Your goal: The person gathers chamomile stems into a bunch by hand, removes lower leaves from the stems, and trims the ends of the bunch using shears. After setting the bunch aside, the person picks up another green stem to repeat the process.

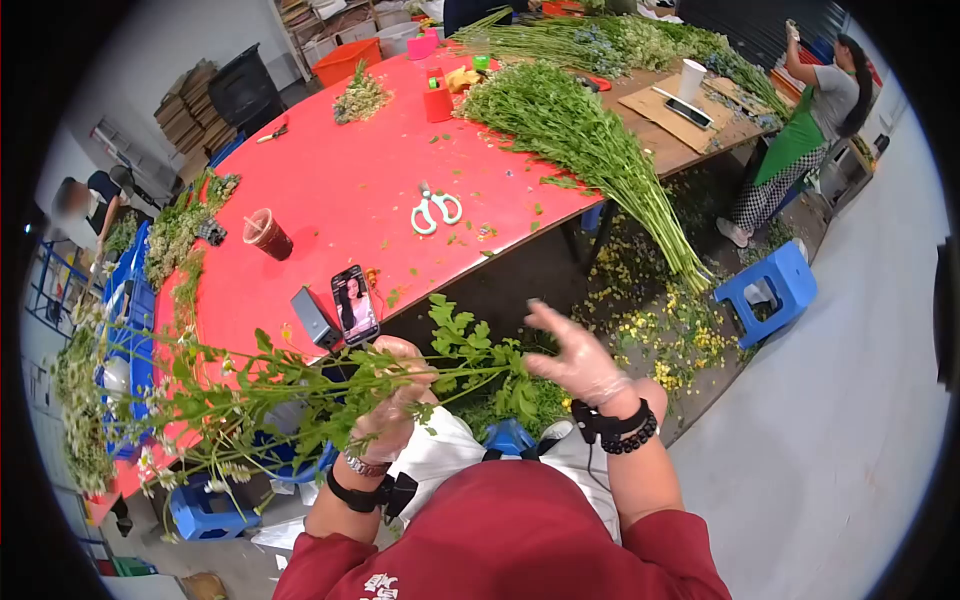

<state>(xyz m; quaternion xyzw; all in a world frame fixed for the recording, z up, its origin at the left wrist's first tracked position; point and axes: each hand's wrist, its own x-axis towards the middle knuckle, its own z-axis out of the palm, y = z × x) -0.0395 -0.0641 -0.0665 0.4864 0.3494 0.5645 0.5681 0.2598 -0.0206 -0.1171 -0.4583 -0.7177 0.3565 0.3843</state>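
Note:
Leafy stems with small white flowers (230,405) lie across my lap area, their blooms pointing left. My left hand (392,395), in a clear glove, is wrapped round the stems at their middle. Just right of the leafy stem ends (515,375), my right hand (580,360), also gloved, has its fingers apart and holds nothing. Beyond my left hand, a phone (355,303) leans upright at the edge of the red table (340,180), beside a dark box (316,317). Green-handled scissors (436,211) rest on the table.
A drink cup (268,234) stands at the table's left. A large green bundle (580,130) overhangs the right edge. Blue stools (770,292) stand at right and lower left. Co-workers (815,110) are at the far right and far left. Cut leaves litter the floor.

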